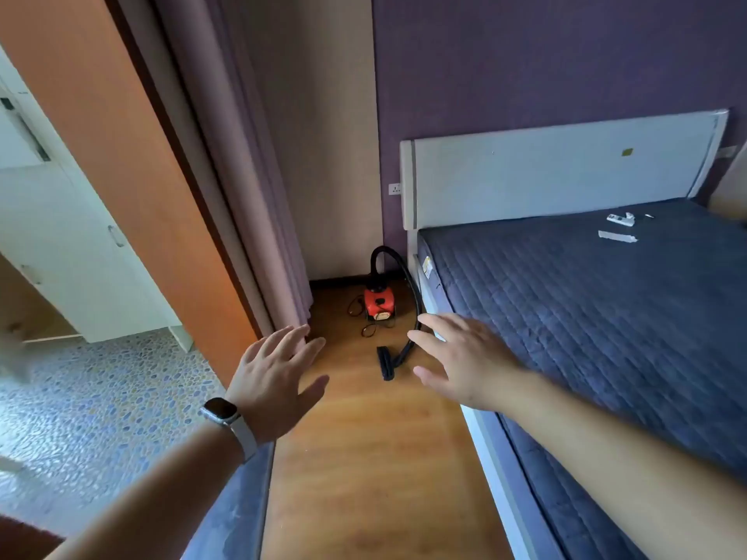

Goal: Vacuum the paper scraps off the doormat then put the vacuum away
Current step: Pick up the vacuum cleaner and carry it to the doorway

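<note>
The vacuum [378, 303] stands on the floor [372, 458] in the far corner, between the curtain [250, 175] at left and the bed [606, 297] at right. Its hose [409, 282] runs beside the bed to the nozzle [386, 363], lying on the floor nearer the camera. A socket [395, 189] sits left of the headboard [545, 171].

A home bedroom: a bed [606, 309] with a quilted blue mattress and white headboard [558, 171] stands against a purple wall [525, 58], with a curtain [242, 155] hanging beside an open doorway (pebble-patterned floor [101, 398] beyond it) and wood flooring [364, 458] underfoot.
</note>
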A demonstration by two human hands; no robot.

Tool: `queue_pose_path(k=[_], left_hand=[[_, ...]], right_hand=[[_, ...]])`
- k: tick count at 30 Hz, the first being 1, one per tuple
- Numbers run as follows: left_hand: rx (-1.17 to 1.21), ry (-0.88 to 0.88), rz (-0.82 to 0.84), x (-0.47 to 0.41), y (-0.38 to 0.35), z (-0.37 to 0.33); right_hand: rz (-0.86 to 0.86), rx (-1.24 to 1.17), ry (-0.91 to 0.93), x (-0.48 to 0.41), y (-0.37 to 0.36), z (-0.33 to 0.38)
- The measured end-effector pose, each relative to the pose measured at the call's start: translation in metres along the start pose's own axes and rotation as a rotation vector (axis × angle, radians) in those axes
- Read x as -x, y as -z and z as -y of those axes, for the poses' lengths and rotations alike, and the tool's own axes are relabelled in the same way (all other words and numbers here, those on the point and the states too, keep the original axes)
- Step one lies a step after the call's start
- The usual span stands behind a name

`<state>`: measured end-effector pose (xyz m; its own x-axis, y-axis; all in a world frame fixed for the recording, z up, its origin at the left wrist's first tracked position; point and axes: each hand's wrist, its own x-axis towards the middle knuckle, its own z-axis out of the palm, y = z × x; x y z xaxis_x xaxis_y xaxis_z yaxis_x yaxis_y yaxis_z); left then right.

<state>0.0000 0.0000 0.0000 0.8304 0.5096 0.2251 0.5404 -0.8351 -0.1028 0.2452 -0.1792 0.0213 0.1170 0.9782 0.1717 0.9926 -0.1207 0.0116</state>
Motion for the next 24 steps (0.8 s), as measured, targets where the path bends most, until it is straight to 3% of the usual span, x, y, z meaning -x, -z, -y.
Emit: queue_pose_path(k=[11, 24], left_hand=[[0.021, 0.059, 0.025, -0.15, -0.041, -0.013], [0.102, 0.053, 0.102, -0.306, -0.13, 0.114]], right_hand=[[0.025, -0.041, 0.006, -0.103, -0.028, -0.136], [0.123, -0.056, -0.054, -0.299, -0.093, -0.167]])
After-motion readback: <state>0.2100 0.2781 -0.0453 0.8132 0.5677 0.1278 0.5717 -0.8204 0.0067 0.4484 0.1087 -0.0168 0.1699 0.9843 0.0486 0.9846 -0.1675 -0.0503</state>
